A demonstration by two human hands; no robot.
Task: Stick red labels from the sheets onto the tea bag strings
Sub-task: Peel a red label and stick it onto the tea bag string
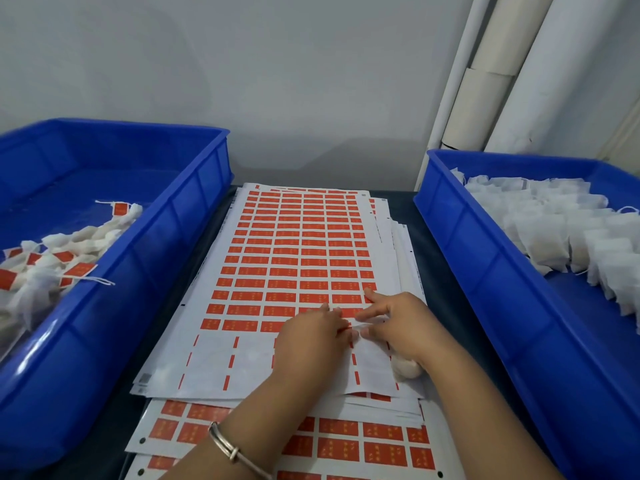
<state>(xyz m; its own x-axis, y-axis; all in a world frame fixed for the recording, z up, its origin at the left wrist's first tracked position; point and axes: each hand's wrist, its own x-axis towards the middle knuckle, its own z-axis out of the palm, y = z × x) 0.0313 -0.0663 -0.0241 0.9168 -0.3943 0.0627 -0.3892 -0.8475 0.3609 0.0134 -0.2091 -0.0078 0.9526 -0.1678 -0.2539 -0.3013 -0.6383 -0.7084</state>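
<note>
A sheet of red labels [298, 258] lies on top of a stack in the middle of the table. Its nearest rows are peeled bare. My left hand [311, 337] and my right hand [398, 323] meet at the sheet's lower right, fingertips together on a red label [348, 327] at the edge of the remaining rows. A white tea bag [405, 367] lies under my right palm; its string is too thin to make out. Whether the label is lifted off the sheet I cannot tell.
A blue bin [149, 258] on the left holds tea bags with red labels [52, 261]. A blue bin [485, 258] on the right holds plain white tea bags [561, 230]. More label sheets [363, 441] lie nearest me. White rolls [485, 98] lean at the back right.
</note>
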